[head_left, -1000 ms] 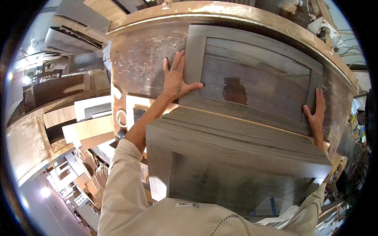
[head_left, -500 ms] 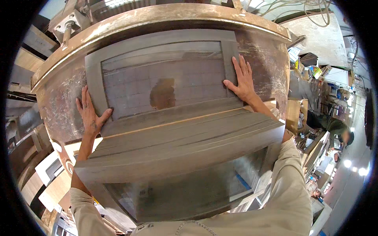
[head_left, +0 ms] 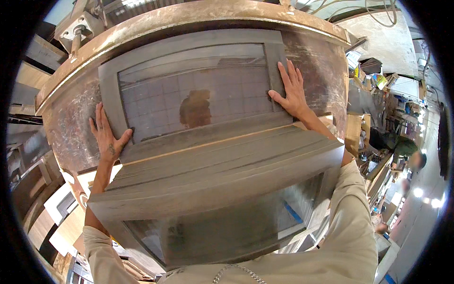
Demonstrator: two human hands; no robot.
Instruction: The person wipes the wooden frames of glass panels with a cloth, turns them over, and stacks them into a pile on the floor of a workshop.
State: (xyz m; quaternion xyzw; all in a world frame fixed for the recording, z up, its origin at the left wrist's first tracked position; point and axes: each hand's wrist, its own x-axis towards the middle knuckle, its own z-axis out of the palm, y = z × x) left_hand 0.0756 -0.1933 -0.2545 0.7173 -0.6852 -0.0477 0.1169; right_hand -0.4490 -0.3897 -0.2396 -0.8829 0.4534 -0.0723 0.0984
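A grey-brown wooden framed glass door (head_left: 109, 90) lies flat on the worn brown workbench. My left hand (head_left: 108, 139) rests against its left side, fingers spread and thumb over the frame. On the right side of the frame my right hand (head_left: 294, 97) lies in the same way, fingers stretched out and thumb pointing inward. Neither hand holds anything off the surface. Between my forearms and close to my body stands a grey-brown wooden piece (head_left: 222, 184) with a glass front, its near face tilted toward me. A pale strip (head_left: 208, 144) runs along its far edge, next to the door.
The workbench (head_left: 314, 61) has a raised wooden rail (head_left: 198, 13) along its far side. A metal clamp (head_left: 78, 35) sits at far left. Boards (head_left: 64, 236) are stacked at lower left. On the right are a cluttered shelf area and another person (head_left: 410, 154).
The whole view has shifted a little, so bench and door sit slightly higher in the picture. Both hands stay on the door's frame in about the same places.
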